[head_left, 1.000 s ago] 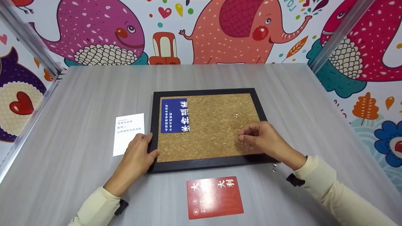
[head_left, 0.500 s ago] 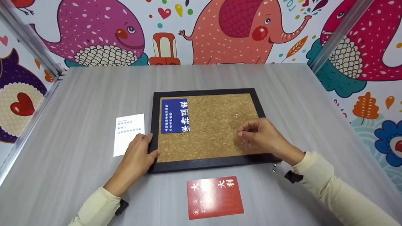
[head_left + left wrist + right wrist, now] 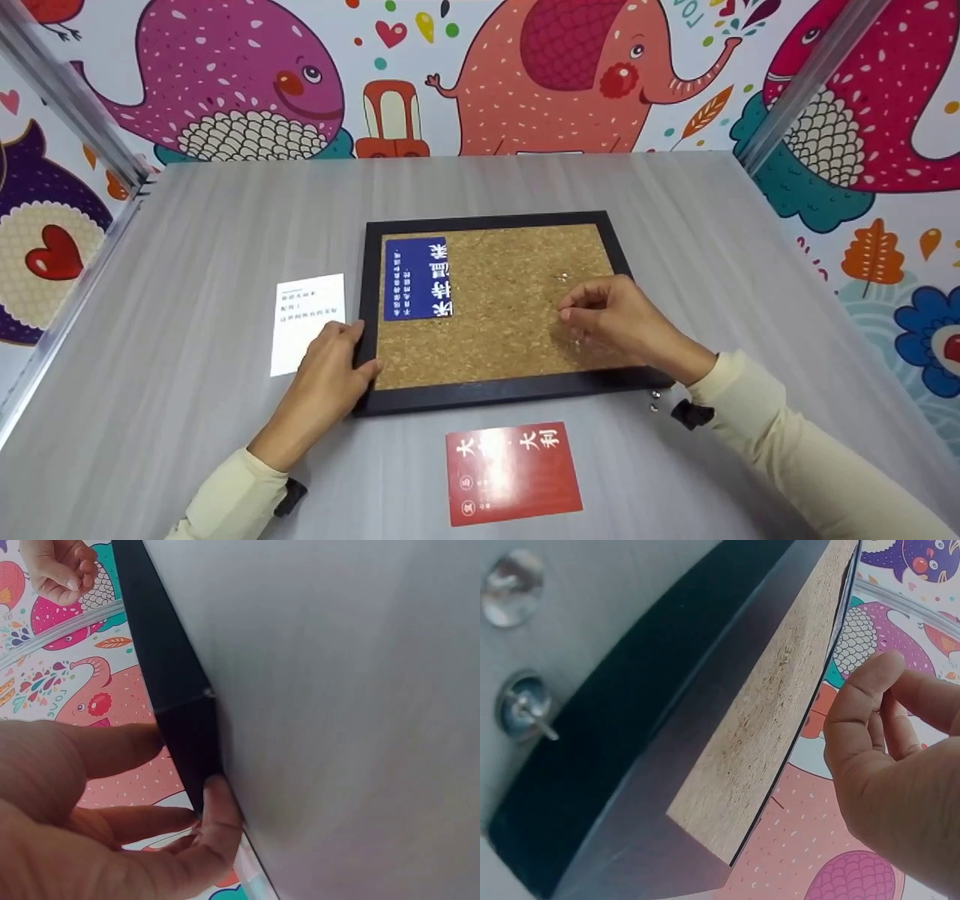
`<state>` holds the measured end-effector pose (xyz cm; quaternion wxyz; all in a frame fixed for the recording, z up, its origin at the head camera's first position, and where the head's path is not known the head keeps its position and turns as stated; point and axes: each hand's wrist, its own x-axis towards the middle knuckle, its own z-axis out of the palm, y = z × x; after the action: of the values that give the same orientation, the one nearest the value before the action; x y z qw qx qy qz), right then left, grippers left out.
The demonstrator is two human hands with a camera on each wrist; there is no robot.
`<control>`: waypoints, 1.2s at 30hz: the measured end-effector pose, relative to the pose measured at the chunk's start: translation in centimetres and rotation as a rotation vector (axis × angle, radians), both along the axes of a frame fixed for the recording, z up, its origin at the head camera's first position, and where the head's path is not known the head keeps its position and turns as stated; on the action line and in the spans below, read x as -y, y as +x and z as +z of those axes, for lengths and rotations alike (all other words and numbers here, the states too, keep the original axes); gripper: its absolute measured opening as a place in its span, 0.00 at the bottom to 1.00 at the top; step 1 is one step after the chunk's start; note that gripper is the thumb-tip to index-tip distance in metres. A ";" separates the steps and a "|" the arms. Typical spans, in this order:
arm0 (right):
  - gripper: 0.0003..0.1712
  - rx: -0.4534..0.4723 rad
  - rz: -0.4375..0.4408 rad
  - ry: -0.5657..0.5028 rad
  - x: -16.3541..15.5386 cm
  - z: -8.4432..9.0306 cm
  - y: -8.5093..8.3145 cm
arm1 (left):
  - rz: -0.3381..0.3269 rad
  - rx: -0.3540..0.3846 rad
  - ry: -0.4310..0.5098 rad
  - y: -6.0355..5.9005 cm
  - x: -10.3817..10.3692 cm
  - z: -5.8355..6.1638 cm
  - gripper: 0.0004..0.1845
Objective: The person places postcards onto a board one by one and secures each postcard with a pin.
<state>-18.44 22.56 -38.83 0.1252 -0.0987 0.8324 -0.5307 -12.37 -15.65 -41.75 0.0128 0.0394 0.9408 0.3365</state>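
So from the head view, the change is tiny: my right hand (image 3: 626, 319) has crept a bit up and left over the cork board (image 3: 510, 289) in the last second, fingertips bunched. My left hand (image 3: 330, 367) hasn't budged, gripping the black frame (image 3: 480, 392) on its left side. The blue card (image 3: 416, 277) lies at the board's upper left, the only card on the cork; the white card (image 3: 307, 319) and red card (image 3: 514, 472) are both still on the worktop (image 3: 225, 217). There's a shiny bit (image 3: 564, 277) on the cork near my fingertips too. Left wrist view: thumb and fingers bent round the frame near a corner, so I'd say the board's well steadied. Right wrist view: thumb and index tips meet, but I honestly can't tell if anything's pinched between. Two metal thumbtacks (image 3: 514, 589) (image 3: 526, 706) sit beside the frame, so I reckon this is just repositioning, nothing new fixed yet.
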 end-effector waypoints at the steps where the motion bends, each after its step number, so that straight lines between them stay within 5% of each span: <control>1: 0.06 -0.001 0.004 -0.005 0.1 0.0 -0.1 | 0.001 0.001 0.001 0.0 0.0 0.0 0.35; 36: 0.08 0.003 0.022 0.054 2.5 0.4 -2.5 | 0.001 -0.002 0.004 -0.1 0.0 -0.1 0.35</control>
<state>-20.90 20.02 -38.46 0.1349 -0.1033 0.8451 -0.5069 -12.42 -15.69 -41.83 0.0115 0.0393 0.9402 0.3381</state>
